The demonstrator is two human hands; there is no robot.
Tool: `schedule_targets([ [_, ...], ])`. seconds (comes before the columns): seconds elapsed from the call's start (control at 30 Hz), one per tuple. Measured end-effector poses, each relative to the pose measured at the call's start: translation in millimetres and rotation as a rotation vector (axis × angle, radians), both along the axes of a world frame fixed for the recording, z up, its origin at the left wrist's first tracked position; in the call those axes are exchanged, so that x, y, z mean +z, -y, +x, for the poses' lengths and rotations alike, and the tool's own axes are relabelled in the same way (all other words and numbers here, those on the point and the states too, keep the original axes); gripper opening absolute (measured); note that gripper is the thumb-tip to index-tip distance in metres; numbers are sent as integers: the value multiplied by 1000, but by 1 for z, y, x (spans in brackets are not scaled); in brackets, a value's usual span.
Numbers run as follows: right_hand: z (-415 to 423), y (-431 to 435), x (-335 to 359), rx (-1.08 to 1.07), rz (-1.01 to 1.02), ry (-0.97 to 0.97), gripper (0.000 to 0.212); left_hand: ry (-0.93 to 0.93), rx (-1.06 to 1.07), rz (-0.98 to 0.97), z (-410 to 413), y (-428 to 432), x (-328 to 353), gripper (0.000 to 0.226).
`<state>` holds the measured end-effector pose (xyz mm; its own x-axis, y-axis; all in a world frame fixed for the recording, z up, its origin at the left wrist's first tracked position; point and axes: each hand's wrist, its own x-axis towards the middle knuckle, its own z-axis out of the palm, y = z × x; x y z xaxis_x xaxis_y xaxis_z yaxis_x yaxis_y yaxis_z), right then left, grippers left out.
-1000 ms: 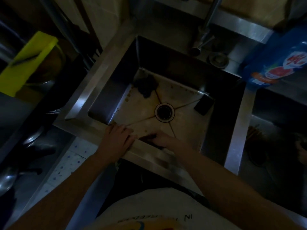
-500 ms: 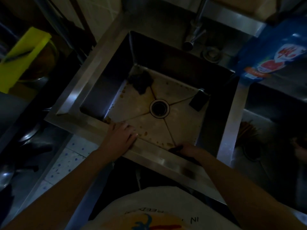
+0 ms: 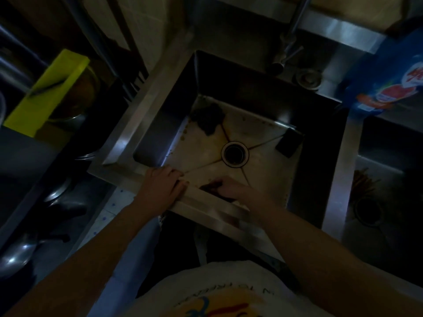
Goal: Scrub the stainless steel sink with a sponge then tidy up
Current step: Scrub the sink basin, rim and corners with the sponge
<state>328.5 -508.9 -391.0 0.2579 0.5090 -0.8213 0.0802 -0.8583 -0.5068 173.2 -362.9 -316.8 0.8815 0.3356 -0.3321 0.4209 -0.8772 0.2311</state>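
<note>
Right hand back along the near wall

Half a second ago we logged the right hand (image 3: 238, 189) and its dark sponge (image 3: 209, 186) down in the near right corner of the sink (image 3: 206, 208). Now both have swept left along the near wall and sit just beside the left hand (image 3: 160, 188), close to where we noted them a second ago. Our view has drifted a little, so the drain (image 3: 234, 154) lies slightly further right in frame.
</note>
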Motion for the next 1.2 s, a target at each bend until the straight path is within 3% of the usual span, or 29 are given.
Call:
schedule_targets([
  [0.23, 8, 61, 15, -126, -59, 22, 28, 93, -117, 45, -2, -26, 4, 51],
  [0.5, 14, 104, 23, -351, -291, 38, 51, 2, -107, -64, -2, -56, -3, 55],
  [0.67, 3, 42, 18, -107, -291, 55, 33, 38, -96, -63, -12, -93, -5, 39],
  [0.77, -11, -16, 17, -75, -189, 20, 25, 89, -71, -78, -14, -115, 3, 58],
  [0.9, -32, -89, 23, -84, -71, 27, 32, 79, -103, -44, -19, -145, 9, 58],
  [1.03, -45, -150, 28, -125, -22, 20, 33, 116, -121, -40, -19, -165, 6, 37],
  [1.2, -55, -181, 40, -245, 71, -24, 27, 133, -142, -26, -11, -184, 1, 43],
])
